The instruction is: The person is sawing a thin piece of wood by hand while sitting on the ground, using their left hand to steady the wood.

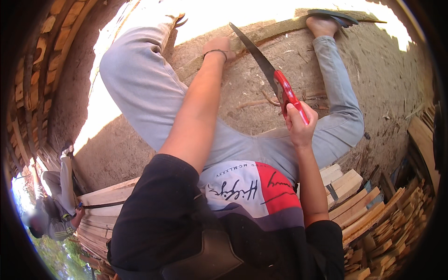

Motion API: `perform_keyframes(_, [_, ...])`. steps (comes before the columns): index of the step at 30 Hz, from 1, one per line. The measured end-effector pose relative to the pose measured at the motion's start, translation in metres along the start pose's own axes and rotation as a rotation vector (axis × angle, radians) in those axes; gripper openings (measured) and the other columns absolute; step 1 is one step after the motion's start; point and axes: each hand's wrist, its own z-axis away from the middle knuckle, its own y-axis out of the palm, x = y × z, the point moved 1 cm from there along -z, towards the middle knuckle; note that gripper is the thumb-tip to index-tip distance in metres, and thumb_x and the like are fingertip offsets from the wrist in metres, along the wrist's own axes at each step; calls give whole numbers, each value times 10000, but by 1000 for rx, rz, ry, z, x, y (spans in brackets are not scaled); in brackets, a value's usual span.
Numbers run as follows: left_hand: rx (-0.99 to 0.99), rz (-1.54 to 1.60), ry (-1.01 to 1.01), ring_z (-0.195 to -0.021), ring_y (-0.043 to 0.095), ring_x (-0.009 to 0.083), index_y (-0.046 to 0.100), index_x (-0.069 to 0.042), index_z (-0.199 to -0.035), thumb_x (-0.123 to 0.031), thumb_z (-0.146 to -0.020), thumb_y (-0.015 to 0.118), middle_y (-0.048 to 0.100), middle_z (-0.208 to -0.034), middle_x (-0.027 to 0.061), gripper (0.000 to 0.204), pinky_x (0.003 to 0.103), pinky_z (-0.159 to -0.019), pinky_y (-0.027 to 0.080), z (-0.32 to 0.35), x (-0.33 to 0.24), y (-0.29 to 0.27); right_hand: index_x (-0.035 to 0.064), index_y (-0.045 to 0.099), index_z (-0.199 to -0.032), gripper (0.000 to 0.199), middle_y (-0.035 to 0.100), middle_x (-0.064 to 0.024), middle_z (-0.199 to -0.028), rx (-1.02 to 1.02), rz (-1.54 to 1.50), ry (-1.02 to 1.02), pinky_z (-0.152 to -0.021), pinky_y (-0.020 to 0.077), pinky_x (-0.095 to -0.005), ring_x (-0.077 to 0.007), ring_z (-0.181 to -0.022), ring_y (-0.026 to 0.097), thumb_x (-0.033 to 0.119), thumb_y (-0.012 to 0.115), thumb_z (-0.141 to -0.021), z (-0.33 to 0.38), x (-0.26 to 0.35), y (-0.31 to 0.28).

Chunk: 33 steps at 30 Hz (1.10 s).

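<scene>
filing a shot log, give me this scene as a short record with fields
left hand: on the plank, exact grip unclear
right hand: gripping the red-handled saw
saw position: blade overlaps the plank in view, contact unclear
right foot: sandalled, on the plank
left background: another person beside pale boards
right background: piled cut wood

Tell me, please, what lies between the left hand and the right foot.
In the head view, a stretch of plank lies between the left hand and the right foot, with the saw blade crossing in front of it.
</scene>
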Motion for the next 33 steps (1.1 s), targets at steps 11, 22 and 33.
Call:
perform_keyframes(11, [-23,-22,5,-1050,682,285,683,-122,-1138,-248,-810,638,709,-1124,128,355,415,-881,569,7,-3,-4,28,584,-690,263,485,43,-593,1,-24,-53,-484,301,-253,-35,-551,410,169,662,-898,-52,0,36])
perform_keyframes(22, [-49,7,-6,-1051,682,284,683,-137,-1141,-248,-815,627,707,-1133,123,349,419,-891,563,-2,4,6,31,585,-682,275,489,48,-585,9,3,-87,-467,301,-241,-36,-523,426,172,656,-907,-27,-8,14])
perform_keyframes(33, [-25,-4,-19,-1061,679,282,686,-125,-1152,-259,-815,649,705,-1142,125,365,414,-884,572,-2,1,10,30,567,-688,278,466,51,-597,-3,65,-63,-487,296,-241,-29,-551,407,168,648,-915,20,-4,-11])
